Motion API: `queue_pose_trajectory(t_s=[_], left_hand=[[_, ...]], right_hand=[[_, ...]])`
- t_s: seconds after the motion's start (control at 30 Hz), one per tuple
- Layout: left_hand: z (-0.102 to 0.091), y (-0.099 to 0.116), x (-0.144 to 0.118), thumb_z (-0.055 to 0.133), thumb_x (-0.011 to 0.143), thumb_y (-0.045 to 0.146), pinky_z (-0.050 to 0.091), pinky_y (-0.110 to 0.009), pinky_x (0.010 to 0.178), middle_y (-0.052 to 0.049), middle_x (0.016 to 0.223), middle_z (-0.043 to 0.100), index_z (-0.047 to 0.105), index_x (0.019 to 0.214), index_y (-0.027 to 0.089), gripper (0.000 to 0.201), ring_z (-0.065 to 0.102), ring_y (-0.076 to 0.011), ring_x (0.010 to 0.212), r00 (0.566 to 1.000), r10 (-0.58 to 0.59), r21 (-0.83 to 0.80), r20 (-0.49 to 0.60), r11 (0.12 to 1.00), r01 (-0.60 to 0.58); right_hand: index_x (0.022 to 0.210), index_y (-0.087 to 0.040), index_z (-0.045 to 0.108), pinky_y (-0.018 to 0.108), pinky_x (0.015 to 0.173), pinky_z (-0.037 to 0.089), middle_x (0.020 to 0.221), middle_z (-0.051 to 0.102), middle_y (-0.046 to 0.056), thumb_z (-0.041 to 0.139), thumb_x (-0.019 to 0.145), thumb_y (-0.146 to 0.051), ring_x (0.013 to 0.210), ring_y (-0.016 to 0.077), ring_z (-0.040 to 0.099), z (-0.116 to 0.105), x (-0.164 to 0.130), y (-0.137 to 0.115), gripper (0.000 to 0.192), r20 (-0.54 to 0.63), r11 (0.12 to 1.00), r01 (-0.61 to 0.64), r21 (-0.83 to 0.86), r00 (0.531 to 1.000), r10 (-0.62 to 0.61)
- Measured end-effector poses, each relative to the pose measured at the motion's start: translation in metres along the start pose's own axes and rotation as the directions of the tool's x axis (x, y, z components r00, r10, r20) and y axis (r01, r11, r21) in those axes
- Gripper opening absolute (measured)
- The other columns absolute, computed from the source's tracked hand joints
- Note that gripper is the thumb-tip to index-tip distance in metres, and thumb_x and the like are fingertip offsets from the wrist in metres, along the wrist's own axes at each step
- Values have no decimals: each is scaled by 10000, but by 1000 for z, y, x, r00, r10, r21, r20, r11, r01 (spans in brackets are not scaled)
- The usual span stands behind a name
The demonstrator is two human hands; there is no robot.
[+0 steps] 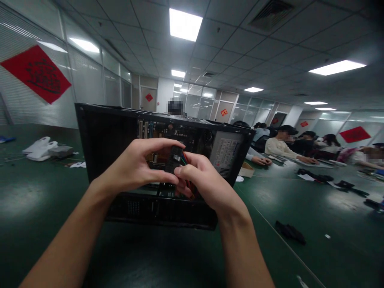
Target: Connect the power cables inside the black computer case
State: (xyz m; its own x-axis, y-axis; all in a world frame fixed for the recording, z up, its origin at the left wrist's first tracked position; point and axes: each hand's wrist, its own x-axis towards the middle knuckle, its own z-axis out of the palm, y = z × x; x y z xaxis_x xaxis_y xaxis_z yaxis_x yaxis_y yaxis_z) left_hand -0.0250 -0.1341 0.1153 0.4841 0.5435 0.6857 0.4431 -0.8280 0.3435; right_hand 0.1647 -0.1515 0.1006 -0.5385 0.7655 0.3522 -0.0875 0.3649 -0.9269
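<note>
An open black computer case (102, 136) stands upright on the dark green table (45, 208), with its motherboard and a grey power supply (226, 154) showing inside. In front of the opening, my left hand (135, 166) and my right hand (204, 180) meet around a small black connector (174, 158) with coloured wires running from it. The fingers of both hands pinch the connector. The wires run down behind my right hand, where they are partly hidden.
White bags and a small box (45, 149) lie at the far left of the table. A black cloth (290, 232) lies to the right. Several people (282, 146) sit at the tables at the back right, with dark items before them.
</note>
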Motion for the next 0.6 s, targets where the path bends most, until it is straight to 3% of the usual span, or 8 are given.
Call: queue_pose_trajectory(t_s=[0.3,0.6], left_hand=[[1,-1,0,754,646,600,545,-322,888,-98,1209,665,618,1245,240,712,616,-271,1109,998,28,-4,-61,1000,-28],[-6,1,1,764,677,533,537,-348,897,-81,1110,691,637,1176,240,592,638,-258,1035,996,83,83,26,993,-85]], right_hand=[[744,-180,504,181,429,323,514,462,-68,551,739,-241,437,69,395,6,-4,-8,77,-69,999,23,-25,997,-25],[735,-184,504,175,435,333,540,474,-65,536,737,-221,462,73,422,4,-6,-13,49,-15,998,-6,-64,1000,5]])
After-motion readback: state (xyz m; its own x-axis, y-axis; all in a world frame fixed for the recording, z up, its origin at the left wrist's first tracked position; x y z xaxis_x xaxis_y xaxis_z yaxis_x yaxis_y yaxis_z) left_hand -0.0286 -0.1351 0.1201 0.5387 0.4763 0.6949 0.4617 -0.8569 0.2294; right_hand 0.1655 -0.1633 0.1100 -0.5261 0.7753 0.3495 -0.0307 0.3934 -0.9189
